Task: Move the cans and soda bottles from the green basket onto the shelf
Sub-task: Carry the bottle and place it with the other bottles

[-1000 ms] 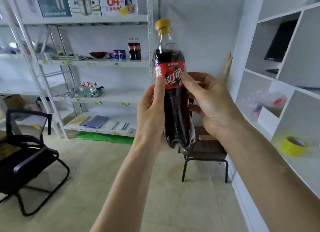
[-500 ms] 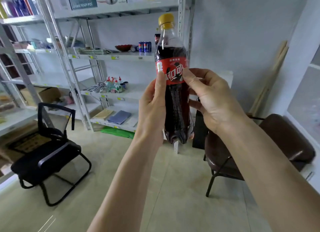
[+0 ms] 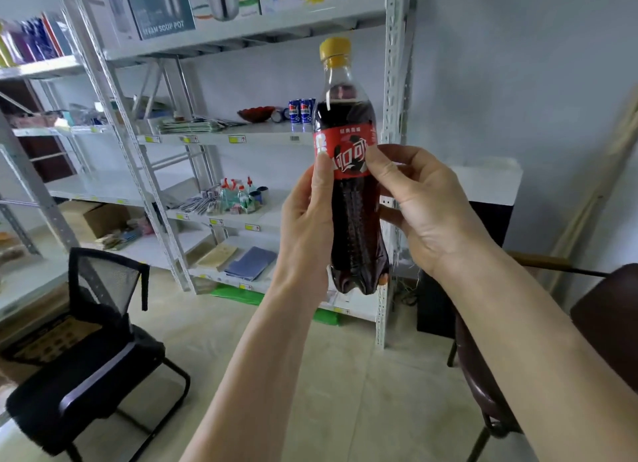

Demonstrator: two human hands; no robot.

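A cola bottle (image 3: 352, 220) with a yellow cap and red label stands upright in mid-air in front of me. My left hand (image 3: 305, 226) grips its left side, thumb on the label. My right hand (image 3: 424, 206) holds its right side, thumb and fingers curled round it. Behind it stands the white metal shelf (image 3: 241, 137); two blue cans (image 3: 302, 110) sit on its middle board next to a red bowl (image 3: 256, 112). The green basket is not in view.
A black mesh chair (image 3: 89, 351) stands on the floor at lower left. A brown chair (image 3: 587, 340) is at right, beside a dark cabinet with a white top (image 3: 483, 185). Boxes line the top shelf board; small bottles and papers lie lower.
The view has swung left and come closer to the metal shelf; the white cubby unit at right has left the view. Both hands keep the same hold on the bottle.
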